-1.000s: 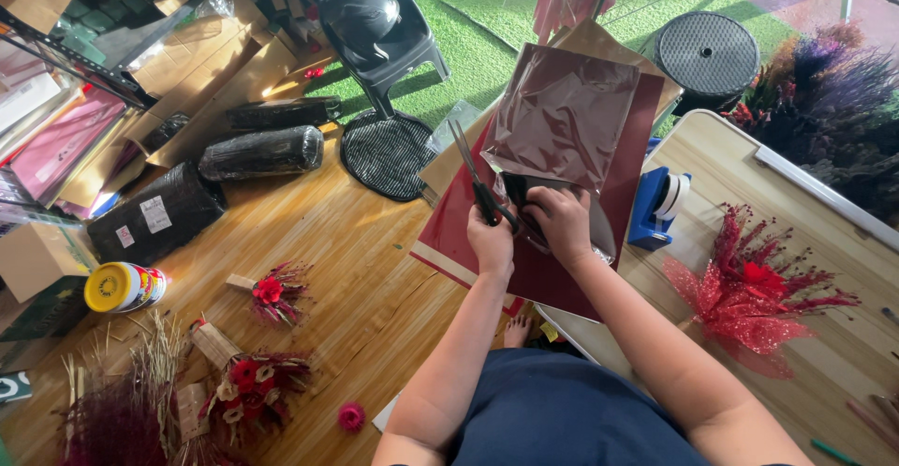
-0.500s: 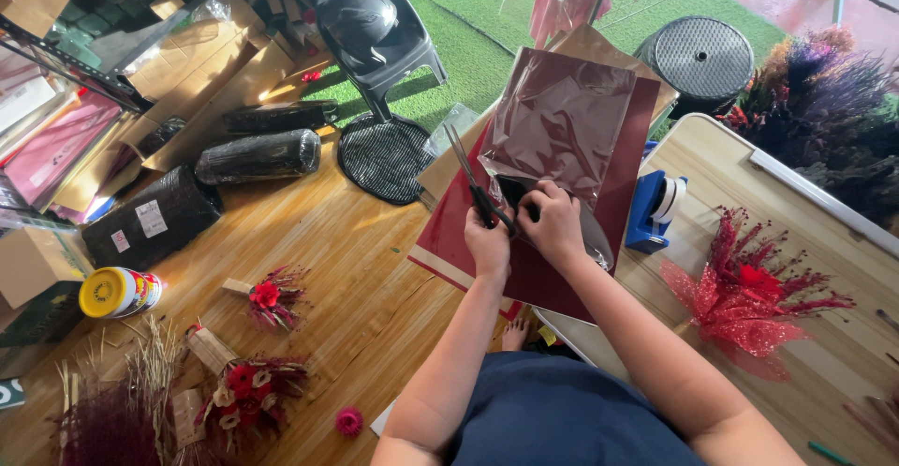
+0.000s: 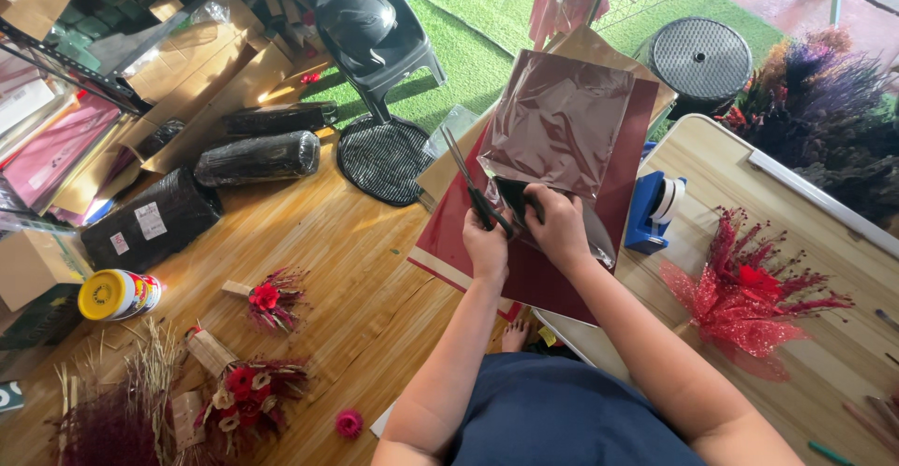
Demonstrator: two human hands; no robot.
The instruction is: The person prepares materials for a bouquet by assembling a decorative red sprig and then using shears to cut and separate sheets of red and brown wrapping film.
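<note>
Both arms reach forward, left hand (image 3: 487, 241) and right hand (image 3: 559, 227) fisted close together, fingers curled.

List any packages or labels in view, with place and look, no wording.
Round can with yellow lid and printed red-and-white wrap: lying on the wood floor, far left.
Black plastic-wrapped bundle with two white rectangular stickers: on the floor, left.
Brown cardboard boxes: upper left, flaps open.

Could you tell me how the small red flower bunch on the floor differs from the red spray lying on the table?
The small flower bunch lies on the wooden floor; the red spray lies on the table. The bunch is compact, with a paper-wrapped stem; the spray is larger, fanned out, with thin spiky sprigs. Both are mainly red and untouched by either hand.
</note>
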